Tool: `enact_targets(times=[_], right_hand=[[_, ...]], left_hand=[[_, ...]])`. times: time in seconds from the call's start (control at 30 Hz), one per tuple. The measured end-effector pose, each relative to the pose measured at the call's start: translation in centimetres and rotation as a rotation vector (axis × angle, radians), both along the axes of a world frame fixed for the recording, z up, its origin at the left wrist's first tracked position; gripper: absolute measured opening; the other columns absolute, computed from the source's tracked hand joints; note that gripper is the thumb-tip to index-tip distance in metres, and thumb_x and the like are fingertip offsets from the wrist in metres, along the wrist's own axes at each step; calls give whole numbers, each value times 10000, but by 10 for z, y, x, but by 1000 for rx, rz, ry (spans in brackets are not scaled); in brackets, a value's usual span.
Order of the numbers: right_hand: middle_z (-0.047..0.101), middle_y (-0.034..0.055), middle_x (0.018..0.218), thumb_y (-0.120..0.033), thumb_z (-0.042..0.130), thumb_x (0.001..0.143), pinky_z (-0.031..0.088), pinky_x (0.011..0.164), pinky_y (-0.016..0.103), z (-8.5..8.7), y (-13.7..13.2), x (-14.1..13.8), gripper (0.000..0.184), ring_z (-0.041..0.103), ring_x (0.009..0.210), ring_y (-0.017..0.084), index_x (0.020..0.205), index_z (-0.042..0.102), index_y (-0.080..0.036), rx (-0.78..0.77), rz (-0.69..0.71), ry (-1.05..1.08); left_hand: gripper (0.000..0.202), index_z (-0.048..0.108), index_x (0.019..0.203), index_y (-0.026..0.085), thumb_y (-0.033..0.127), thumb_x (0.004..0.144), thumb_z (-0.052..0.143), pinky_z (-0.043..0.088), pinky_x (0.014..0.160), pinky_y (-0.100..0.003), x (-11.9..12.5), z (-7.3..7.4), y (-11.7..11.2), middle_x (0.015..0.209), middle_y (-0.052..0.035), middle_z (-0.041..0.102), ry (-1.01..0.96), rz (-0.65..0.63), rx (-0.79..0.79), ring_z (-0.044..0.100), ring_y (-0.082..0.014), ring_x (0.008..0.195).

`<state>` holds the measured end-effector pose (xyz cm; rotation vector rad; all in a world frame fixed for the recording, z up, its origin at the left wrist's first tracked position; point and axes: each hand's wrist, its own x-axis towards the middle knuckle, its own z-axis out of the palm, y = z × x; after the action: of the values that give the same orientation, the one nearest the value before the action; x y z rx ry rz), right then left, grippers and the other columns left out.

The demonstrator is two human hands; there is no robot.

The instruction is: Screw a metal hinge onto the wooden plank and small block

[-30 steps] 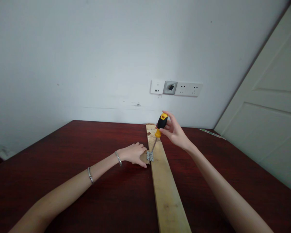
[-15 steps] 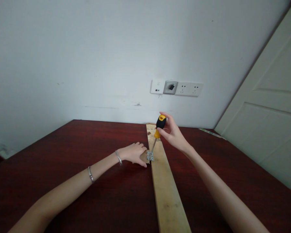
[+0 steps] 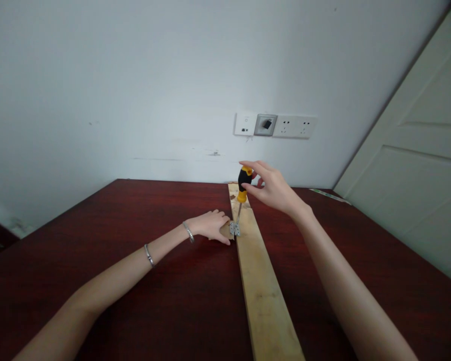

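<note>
With its fingers on the handle, my right hand (image 3: 276,186) holds a yellow and black screwdriver (image 3: 244,179) nearly upright. The shaft reaches down to a small metal hinge (image 3: 234,228), its tip at the leaf on the right. That leaf lies on a long pale wooden plank (image 3: 265,283); the other leaf lies on a small wooden block (image 3: 226,230) to the left. My left hand (image 3: 211,225) is closed around this block, thumb on the near side and fingers on the far side. Part of the block is hidden under the hand.
The plank lies lengthwise on a dark red tabletop (image 3: 165,311), which meets a white wall (image 3: 173,90) at the back. Sockets (image 3: 293,127) are on the wall. A panelled white door (image 3: 417,170) stands at the right, near a thin strip (image 3: 328,195) on the tabletop.
My right hand has shifted its grip, with the fingers now higher at the handle's top. The screwdriver stands more upright. The view has tilted slightly; my left hand stays on the block.
</note>
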<state>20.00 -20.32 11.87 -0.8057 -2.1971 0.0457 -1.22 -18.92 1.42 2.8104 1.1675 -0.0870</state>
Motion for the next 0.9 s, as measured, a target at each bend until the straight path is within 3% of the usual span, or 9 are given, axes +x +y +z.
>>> enact_targets(times=[0.13,0.3,0.37,0.47,0.57,0.73,0.9], right_hand=[[581,100,1154,-216,561,816,511,805,380,1,-4,-5,486,586,912,223,1301,525,-219,7,-7,-26],[582,87,1025,-344,650,801,501,751,343,8,3,-8,363,573,736,170,1131,632,-195,-3,-111,-48],[601,80,1016,-318,661,790,495,762,350,13,7,-7,413,578,726,171,1180,601,-195,-11,-118,-99],[634,102,1076,-252,644,779,488,819,362,22,11,-6,558,611,863,218,1307,493,-156,-36,-107,-199],[622,163,1162,-241,590,805,460,893,388,27,12,-9,494,585,1033,274,1271,512,-98,-15,-137,-343],[658,170,1032,-405,554,867,472,815,414,31,15,-15,392,612,925,289,1139,594,-126,20,-204,-462],[645,154,1119,-276,599,817,459,877,392,35,17,-15,426,591,1013,276,1214,552,-127,-31,-141,-448]], left_hand=[[701,587,1128,150,697,690,607,407,844,-330,0,0,1,1091,-122,593,12,-1,2,539,-280,986],[732,583,1145,155,725,685,580,409,833,-331,0,-1,3,1102,-122,594,17,-5,-4,533,-276,981],[751,584,1147,146,736,682,571,409,835,-338,0,-2,4,1104,-128,595,18,-13,-2,531,-280,982],[755,587,1143,133,732,683,571,408,835,-337,0,-2,4,1095,-132,598,23,-15,-8,532,-281,980],[756,581,1155,133,727,689,568,409,830,-334,0,0,3,1103,-132,596,28,-10,-22,531,-278,982],[755,581,1146,135,734,687,558,408,829,-340,1,1,3,1112,-133,590,22,-13,-26,523,-281,991],[753,573,1168,133,714,690,571,408,826,-337,0,1,3,1106,-134,588,21,-10,-35,522,-278,986]])
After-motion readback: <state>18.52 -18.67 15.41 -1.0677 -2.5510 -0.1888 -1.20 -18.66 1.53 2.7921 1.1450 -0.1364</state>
